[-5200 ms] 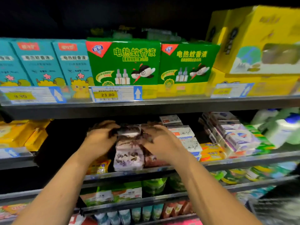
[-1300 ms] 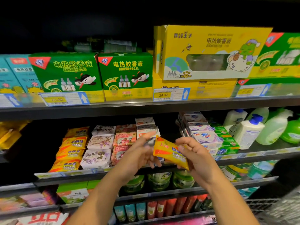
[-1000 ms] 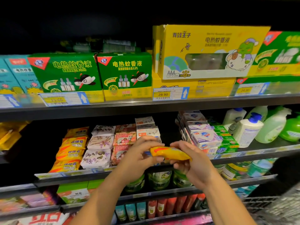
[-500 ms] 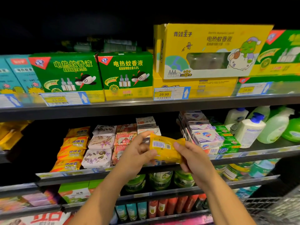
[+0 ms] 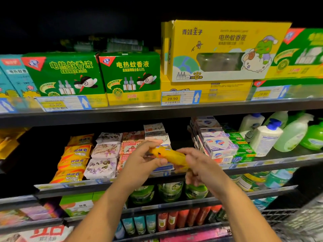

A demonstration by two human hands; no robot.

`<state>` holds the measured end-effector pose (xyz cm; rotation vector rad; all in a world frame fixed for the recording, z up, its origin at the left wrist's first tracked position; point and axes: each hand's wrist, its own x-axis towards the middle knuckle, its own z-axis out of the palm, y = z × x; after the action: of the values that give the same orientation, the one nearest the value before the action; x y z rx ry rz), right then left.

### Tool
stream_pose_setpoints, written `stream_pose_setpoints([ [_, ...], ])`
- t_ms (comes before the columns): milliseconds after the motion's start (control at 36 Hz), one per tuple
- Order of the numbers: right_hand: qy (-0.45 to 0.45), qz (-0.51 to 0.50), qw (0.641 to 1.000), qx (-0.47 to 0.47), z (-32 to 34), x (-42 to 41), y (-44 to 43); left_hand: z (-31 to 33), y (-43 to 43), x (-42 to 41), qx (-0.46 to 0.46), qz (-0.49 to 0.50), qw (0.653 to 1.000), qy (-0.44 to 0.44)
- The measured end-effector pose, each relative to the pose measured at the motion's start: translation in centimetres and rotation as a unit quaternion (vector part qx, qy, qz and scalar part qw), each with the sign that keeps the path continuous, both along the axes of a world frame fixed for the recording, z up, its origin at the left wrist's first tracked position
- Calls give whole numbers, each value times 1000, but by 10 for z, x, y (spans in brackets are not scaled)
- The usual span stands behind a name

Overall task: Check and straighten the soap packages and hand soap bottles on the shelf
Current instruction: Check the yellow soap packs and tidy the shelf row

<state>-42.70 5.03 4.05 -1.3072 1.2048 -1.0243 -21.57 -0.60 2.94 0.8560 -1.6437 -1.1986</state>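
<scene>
- I am holding the yellow soap packet (image 5: 168, 155) just in front of the shelf (image 5: 279, 158), left hand (image 5: 145, 161) pinching its left end, right hand (image 5: 201, 165) curling round its right end.
- I am judging it best to keep both ends gripped while turning, then lay it flat, label outward, with the matching yellow stack (image 5: 75, 161).
- Half a second ago its barcode was facing me; now it is lying edge-on, right end dipping.

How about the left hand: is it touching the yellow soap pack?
Touching. The head view shows the left hand pinching the yellow soap pack between its thumb and fingers.
</scene>
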Motion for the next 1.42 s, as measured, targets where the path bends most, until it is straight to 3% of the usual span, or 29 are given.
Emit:
stream_pose_setpoints([
  [83,94,32,995,-22,-1,-1,-2,4,2,-4,49,19,997,53],
  [167,128,12,990,-56,-5,5,-4,11,3,-9,36,25,998,42],
  [250,89,12,994,-54,-10,13,-4,18,6,-16,7,24,1000,-2],
  [444,-90,20,995,-40,-21,27,-1,26,16,-31,-59,0,995,-86],
  [583,-16,-37,998,-57,-19,3,2,21,13,-21,-58,24,994,-88],
  [778,-99,-69,989,-82,5,-10,5,11,14,-15,-16,16,994,-106],
  [944,112,-26,970,-214,13,-1,7,2,19,-18,-44,21,989,-143],
  [1056,131,-46,969,-203,11,-5,5,3,15,-9,-36,49,992,-110],
  [1250,-77,-35,991,-101,6,-6,5,20,17,-10,99,6,994,55],
  [1417,-54,-82,993,63,6,-1,1,26,17,-25,294,-16,955,29],
])
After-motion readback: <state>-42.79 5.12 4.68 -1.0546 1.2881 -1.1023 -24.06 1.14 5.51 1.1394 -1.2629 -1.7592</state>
